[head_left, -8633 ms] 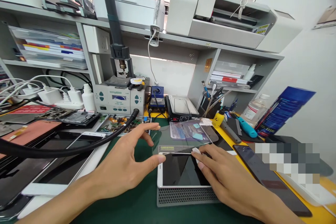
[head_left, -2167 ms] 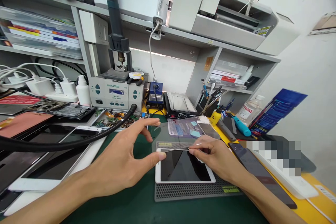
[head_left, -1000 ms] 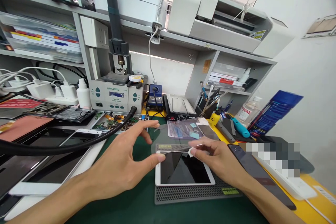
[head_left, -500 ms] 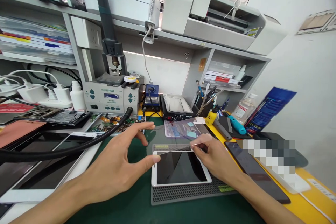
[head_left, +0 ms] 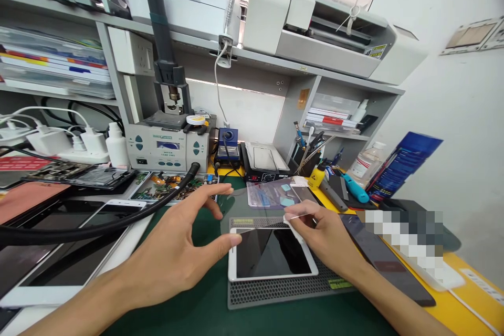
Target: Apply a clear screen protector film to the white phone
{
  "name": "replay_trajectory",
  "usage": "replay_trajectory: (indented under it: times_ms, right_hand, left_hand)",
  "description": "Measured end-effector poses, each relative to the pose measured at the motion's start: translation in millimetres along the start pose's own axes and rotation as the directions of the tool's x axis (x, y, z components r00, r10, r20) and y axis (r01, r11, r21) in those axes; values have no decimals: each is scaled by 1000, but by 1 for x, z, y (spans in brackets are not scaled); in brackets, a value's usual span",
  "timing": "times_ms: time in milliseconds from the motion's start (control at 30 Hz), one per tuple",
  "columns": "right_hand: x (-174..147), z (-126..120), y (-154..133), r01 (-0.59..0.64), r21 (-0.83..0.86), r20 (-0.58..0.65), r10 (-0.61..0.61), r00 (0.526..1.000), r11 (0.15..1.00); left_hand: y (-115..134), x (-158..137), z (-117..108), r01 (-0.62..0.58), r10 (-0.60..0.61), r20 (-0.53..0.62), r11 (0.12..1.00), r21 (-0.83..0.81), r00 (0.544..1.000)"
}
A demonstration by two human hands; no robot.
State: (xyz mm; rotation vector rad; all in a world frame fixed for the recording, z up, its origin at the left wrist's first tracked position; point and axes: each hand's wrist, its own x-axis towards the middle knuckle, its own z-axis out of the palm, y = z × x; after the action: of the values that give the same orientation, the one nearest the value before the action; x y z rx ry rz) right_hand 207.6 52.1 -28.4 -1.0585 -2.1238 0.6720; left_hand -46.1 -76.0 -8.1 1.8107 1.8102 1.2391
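Note:
A clear screen protector (head_left: 255, 203) is held tilted over a white-framed tablet (head_left: 273, 254) with a dark screen. My left hand (head_left: 177, 241) spans the protector's left end, thumb at the near corner and index finger at the far one. That thumb tip shows just over the tablet's upper left corner. On the other side my right hand (head_left: 315, 226) pinches the protector's right edge between thumb and fingers. Beneath the tablet lies a grey mat with a honeycomb pattern (head_left: 252, 294). The protector is transparent, so its exact outline is hard to make out.
To the left, a black hose (head_left: 118, 231) crosses several tablets (head_left: 74, 252). A rework station (head_left: 169, 147) and a tray of circuit boards (head_left: 165, 184) stand behind. On the right are a dark phone-like slab (head_left: 389, 262), a white power strip (head_left: 449, 270) and a blue tool (head_left: 356, 189).
My right hand has shifted slightly left with its edge of the protector. My left hand stays almost where it was, and the tablet has not visibly moved on the mat.

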Motion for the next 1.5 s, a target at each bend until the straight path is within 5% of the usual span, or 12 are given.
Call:
replay_trajectory:
  times_ms: [233,500,667,867,1100,1267,1400,1500]
  right_hand:
    - [-6,7,-3,186,-81,216,-165,962,979]
    - [3,-8,21,89,-308,38,-81,996,947]
    - [4,-18,20,-64,-133,-78,54,996,989]
    - [0,-15,9,-46,-9,-62,45,997,999]
    - [-4,-24,-7,-43,139,195,15,981,989]
    - [-11,-34,-4,84,-42,44,-82,996,996]
    - [-36,-34,1,255,-279,209,-201,957,926]
    - [-60,-31,0,305,-386,356,-165,920,871]
  left_hand:
    - [-3,1,1,-22,22,-6,1000,9,1000]
    - [-5,0,3,5,-4,-19,1000,11,1000]
    - [-12,2,5,-48,49,-72,999,4,996]
    - [-17,3,-2,-66,65,32,997,42,997]
    - [-17,4,-4,-35,32,52,997,67,998]
    - [-15,4,-6,-18,15,48,997,72,999]
    - [-16,3,-6,-11,7,71,998,66,997]
    - [-17,3,-5,-6,1,89,999,49,996]
